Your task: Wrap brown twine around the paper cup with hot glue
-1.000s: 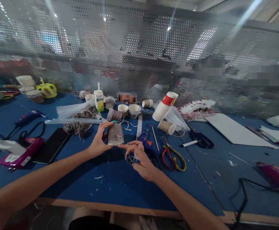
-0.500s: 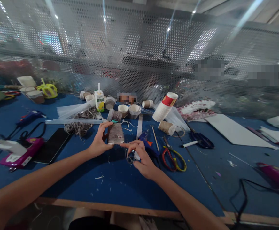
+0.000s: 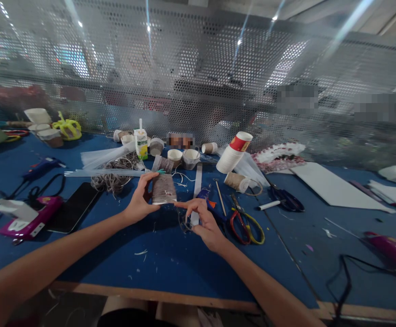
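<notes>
Left hand (image 3: 137, 203): yours, closed about one cord-wrapped cup (image 3: 164, 190), thumb below, fingers above, the cup on its side over the near-middle of your blue table (image 3: 157, 270). Right hand (image 3: 207, 223): yours, fingers curled, index extended to the cup's lower right edge (touching or just short, you cannot tell from here). Loops of grey cord (image 3: 185, 224) hang by its fingers; whether they are pinched, you cannot tell. Just beyond your right hand: one ruler (image 3: 198, 178), one blue glue gun (image 3: 203, 195), one thin stick (image 3: 221, 198), and one pair of scissors (image 3: 240, 225), handles red and yellow. Beyond your left: one tangle of cord (image 3: 111, 176), one drink carton (image 3: 141, 145), upright with straw, and one black phone (image 3: 75, 206). Farther off, to your right: one leaning stack of paper cups (image 3: 229, 158).
</notes>
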Available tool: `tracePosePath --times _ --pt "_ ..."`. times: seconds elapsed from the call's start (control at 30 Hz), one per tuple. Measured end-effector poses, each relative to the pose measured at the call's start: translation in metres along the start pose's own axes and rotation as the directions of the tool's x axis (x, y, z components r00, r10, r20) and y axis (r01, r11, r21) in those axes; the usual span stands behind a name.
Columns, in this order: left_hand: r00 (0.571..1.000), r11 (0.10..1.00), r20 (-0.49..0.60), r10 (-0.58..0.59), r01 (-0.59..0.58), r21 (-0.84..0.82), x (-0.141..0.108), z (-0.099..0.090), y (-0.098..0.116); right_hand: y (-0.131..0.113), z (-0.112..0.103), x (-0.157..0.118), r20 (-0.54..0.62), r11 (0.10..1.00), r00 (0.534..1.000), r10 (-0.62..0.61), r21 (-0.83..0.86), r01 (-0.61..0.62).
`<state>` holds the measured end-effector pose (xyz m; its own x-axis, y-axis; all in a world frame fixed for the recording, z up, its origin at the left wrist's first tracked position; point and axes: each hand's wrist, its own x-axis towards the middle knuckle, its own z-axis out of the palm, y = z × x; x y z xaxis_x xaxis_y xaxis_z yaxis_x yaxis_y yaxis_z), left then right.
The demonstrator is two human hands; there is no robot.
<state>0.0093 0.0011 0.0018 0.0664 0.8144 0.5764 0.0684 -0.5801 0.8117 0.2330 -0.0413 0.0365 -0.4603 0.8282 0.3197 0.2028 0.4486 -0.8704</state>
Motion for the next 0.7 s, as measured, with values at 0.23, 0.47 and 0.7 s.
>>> tracePosePath --times 0.23,0.47,0.7 --pt "1.0 1.0 0.006 0.027 -0.027 -0.012 0.001 -0.001 -0.001 0.003 -0.002 0.003 -0.057 0.956 0.99 0.131 0.27 -0.111" --pt "0.999 0.986 -0.027 0.026 -0.03 -0.162 0.001 0.0 -0.002 0.005 -0.002 0.011 -0.149 0.813 0.946 0.287 0.561 -0.158" --pt "0.992 0.955 0.033 -0.12 0.124 -0.268 0.002 0.0 0.003 0.023 -0.007 0.007 -0.507 0.983 0.856 0.1 0.183 -0.006"
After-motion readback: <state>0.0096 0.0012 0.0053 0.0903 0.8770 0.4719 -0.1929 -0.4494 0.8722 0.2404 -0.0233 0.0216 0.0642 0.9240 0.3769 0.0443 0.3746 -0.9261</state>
